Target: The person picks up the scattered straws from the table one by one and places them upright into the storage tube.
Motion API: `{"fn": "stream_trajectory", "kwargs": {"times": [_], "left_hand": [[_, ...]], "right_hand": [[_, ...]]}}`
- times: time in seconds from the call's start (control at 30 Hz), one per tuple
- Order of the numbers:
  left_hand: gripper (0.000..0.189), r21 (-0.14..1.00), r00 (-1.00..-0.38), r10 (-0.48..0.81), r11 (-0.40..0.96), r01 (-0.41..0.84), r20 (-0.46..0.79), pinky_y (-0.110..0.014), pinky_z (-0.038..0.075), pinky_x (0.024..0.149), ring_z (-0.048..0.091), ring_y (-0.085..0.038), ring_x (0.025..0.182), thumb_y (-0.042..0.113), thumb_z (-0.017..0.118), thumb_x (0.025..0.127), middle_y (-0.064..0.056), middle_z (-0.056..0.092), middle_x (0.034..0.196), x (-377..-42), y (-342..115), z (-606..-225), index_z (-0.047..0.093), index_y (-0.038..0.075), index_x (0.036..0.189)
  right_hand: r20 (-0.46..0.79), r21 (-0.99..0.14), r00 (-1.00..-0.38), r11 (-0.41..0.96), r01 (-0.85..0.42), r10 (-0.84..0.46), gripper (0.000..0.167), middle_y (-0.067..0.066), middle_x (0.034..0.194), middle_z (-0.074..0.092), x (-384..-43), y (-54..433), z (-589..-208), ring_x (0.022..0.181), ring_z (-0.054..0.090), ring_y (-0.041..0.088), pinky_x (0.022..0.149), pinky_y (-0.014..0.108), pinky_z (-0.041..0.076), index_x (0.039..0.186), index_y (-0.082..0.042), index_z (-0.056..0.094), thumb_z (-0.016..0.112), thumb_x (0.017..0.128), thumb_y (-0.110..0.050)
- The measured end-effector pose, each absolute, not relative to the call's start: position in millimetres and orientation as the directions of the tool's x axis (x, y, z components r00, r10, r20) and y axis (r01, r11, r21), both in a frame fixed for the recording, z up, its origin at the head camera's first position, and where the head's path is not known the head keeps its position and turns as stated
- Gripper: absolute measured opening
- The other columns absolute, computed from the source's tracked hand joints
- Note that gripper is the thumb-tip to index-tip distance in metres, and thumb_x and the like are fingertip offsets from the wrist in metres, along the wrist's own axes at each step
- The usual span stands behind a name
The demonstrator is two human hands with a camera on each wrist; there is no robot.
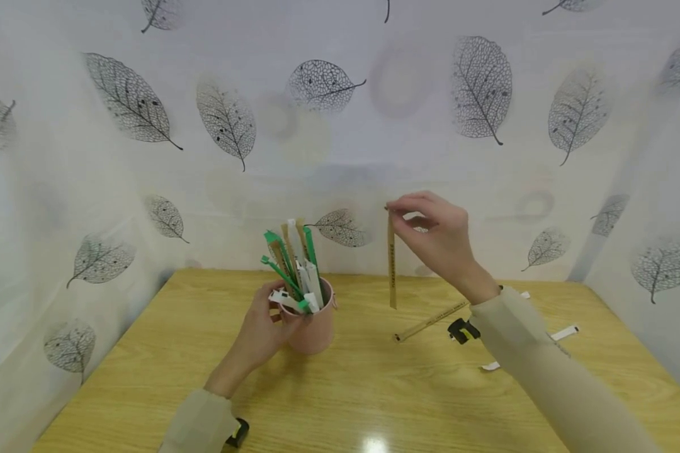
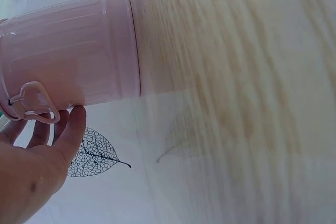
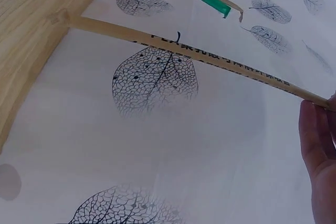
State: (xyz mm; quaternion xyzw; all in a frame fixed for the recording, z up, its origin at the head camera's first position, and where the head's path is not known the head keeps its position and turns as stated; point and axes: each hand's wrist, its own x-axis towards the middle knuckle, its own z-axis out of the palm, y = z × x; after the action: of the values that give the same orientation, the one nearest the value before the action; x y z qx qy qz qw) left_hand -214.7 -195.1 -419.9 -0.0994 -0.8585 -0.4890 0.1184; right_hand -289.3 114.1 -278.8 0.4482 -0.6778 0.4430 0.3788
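Note:
On the table a pink metal pail stands upright, filled with several paper-wrapped straws in green, white and brown. My left hand grips the pail's left side near the rim; in the left wrist view, its fingers lie close to the small wire handle. Right of the pail, my right hand pinches the top end of a brown paper-wrapped straw, which hangs down over the table. Printed lettering runs along this straw in the right wrist view.
Another brown wrapped straw lies on the wooden table below my right hand. White wrapped pieces lie farther right, partly behind my right sleeve. A leaf-patterned white sheet encloses the back and sides.

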Motion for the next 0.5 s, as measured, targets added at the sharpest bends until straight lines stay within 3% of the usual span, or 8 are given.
{"fn": "stream_trajectory", "kwargs": {"times": [0.5], "left_hand": [[0.073, 0.818, -0.951, 0.055, 0.496, 0.291, 0.305, -0.038, 0.059, 0.092, 0.058, -0.030, 0.112, 0.022, 0.080, 0.091, -0.020, 0.046, 0.143, -214.7, -195.1, -418.7, 0.038, 0.005, 0.148]], "right_hand": [[0.934, -0.337, -0.331, -0.028, -0.941, -0.131, 0.015, 0.027, 0.099, 0.070, -286.6, 67.0, -256.9, 0.095, 0.071, 0.006, 0.078, 0.031, 0.063, 0.101, 0.014, 0.072, 0.068, 0.086, 0.017]]}}
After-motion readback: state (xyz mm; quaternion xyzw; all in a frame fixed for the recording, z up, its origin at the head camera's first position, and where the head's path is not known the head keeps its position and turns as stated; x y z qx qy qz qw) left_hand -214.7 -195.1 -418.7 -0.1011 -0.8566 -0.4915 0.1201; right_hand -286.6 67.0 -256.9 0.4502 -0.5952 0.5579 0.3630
